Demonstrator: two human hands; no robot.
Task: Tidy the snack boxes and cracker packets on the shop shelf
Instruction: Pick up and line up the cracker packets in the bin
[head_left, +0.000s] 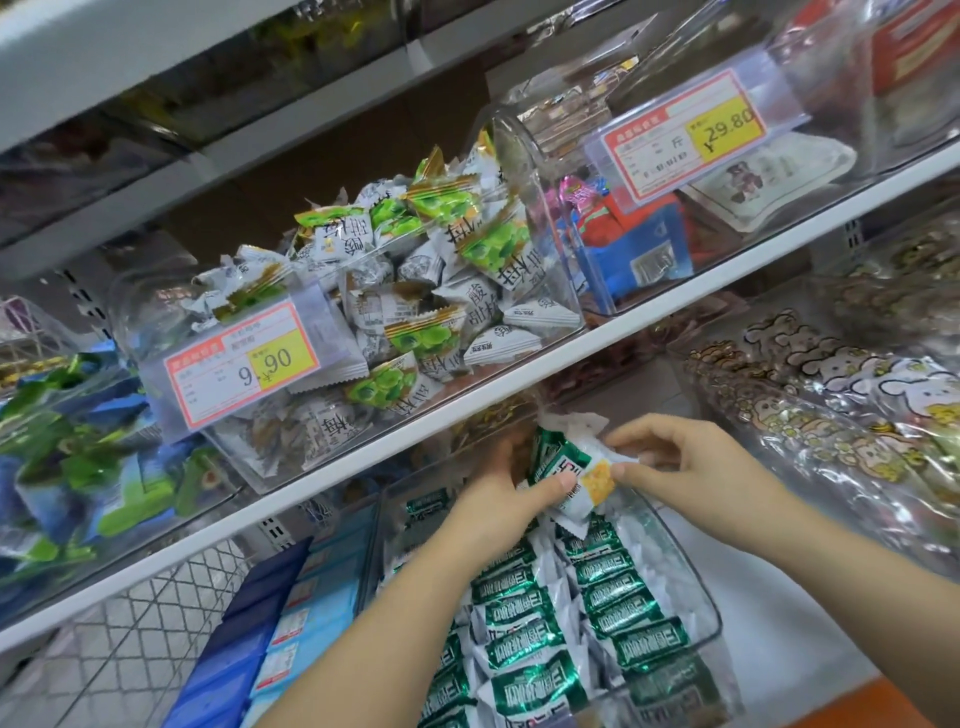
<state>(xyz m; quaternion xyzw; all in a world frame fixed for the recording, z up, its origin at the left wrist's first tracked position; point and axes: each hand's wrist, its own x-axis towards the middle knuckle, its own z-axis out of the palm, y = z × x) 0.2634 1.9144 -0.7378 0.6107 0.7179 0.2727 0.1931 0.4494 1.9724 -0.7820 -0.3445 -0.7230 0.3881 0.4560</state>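
Observation:
Both hands work at the back of a clear plastic bin (709, 621) on the lower shelf, filled with several green-and-white cracker packets (524, 644) lying in rows. My left hand (501, 491) grips a small bunch of these packets (558, 462) upright, thumb across the front. My right hand (675, 462) pinches the top corner of the foremost packet, the one with the yellow cracker picture. Blue snack boxes (249, 634) lie stacked to the left of the bin.
The white shelf edge (363, 457) runs just above my hands. On it stand clear bins of green plum sweets (415, 291) and mixed packets (634, 244) with red price tags. Bear-printed bags (810, 395) lie at the right, a wire basket (156, 613) at the lower left.

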